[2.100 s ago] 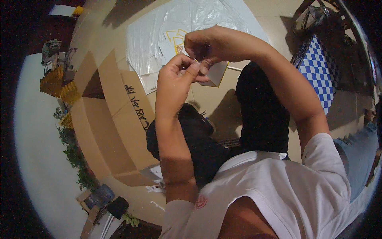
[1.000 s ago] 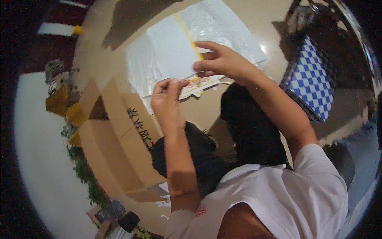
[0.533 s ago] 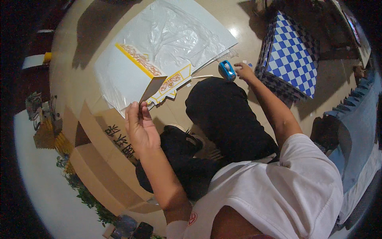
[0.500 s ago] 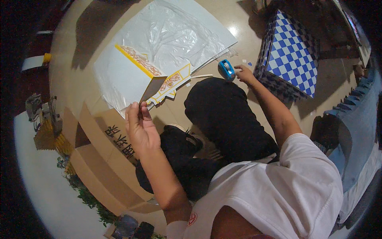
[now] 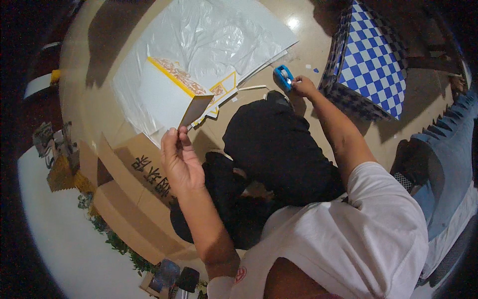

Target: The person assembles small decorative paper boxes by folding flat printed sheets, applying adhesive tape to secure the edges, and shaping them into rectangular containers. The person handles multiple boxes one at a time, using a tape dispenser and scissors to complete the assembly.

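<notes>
Head view: left hand [image 5: 180,162] pinches a small card [image 5: 195,109] at its lower corner, raised over the white sheets [image 5: 149,94]. Right hand [image 5: 302,85] reaches out, fingertips closed on a blue tape dispenser [image 5: 284,77] on the floor [image 5: 308,40] beside a checkered box [image 5: 371,60].

Floor [image 5: 348,144]: smooth, glossy, tan, w/ a bright light glint; clear plastic sheet [image 5: 219,40] on it is crinkled and shiny, over matt white paper or card sheets [image 5: 159,94] w/ yellow-orange printed edging. Small card piece [image 5: 195,110] pinched in left hand [image 5: 180,162] looks thin and matt grey-brown; tape dispenser [image 5: 284,77] at right hand [image 5: 302,85] is glossy blue plastic. Cardboard box [image 5: 124,199]: plain matt brown; checkered box [image 5: 373,65]: smooth blue-white print; trousers [image 5: 274,154]: matt black cloth; T-shirt [image 5: 348,239]: soft white cloth.
</notes>
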A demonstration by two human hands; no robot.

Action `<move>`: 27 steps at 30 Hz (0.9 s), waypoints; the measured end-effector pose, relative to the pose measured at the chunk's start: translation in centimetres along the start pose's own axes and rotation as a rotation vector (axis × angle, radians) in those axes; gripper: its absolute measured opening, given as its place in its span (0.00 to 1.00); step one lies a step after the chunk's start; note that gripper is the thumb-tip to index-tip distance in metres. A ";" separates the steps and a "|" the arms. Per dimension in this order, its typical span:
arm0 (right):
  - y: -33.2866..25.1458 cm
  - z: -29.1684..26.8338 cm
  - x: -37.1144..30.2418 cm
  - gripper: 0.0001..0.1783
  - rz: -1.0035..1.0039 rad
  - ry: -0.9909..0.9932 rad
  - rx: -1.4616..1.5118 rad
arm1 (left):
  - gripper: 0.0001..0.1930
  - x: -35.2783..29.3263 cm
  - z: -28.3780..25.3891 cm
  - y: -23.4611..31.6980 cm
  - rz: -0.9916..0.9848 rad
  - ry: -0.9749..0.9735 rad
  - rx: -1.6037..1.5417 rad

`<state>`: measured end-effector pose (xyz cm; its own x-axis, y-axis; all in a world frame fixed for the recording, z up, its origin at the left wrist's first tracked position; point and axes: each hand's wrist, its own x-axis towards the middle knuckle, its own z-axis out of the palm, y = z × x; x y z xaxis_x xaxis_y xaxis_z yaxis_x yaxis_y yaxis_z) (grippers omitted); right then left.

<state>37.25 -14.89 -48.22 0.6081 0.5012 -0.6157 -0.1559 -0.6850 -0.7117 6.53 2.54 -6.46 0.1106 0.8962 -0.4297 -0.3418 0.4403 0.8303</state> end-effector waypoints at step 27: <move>4.6 2.6 -1.3 0.10 -0.467 -0.345 -1.220 | 0.05 0.6 -1.3 -1.0 0.058 0.038 -0.059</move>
<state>33.72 -17.32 -51.56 0.1605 0.7970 -0.5822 0.9052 -0.3540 -0.2352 5.73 2.59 -8.00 0.0540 0.9169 -0.3955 -0.4009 0.3827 0.8324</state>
